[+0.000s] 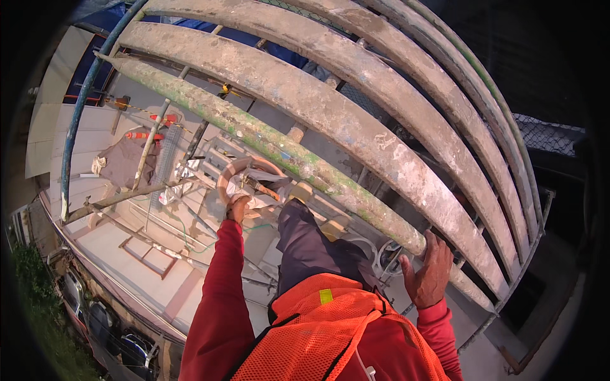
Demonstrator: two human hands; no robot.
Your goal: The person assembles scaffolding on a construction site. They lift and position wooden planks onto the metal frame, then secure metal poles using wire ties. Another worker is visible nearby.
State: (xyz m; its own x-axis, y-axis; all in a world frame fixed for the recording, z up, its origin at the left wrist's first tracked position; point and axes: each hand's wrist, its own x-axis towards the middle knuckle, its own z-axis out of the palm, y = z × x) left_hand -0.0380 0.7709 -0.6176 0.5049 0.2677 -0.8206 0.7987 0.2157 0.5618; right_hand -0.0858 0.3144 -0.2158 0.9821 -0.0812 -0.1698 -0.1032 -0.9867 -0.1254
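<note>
Head: left hand (237,208) holds bucket rim (223,182), right hand (429,273) touches pole (279,152), well apart.

A construction site, shown by the scaffolding (343,114), safety vest (318,330) and, seemingly, traffic cones (145,135).

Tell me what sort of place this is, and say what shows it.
Most likely a building site, perhaps up on scaffolding: there are worn planks beside a long, stained pole, an orange mesh vest on the person, and orange cones in the area beyond.
</note>
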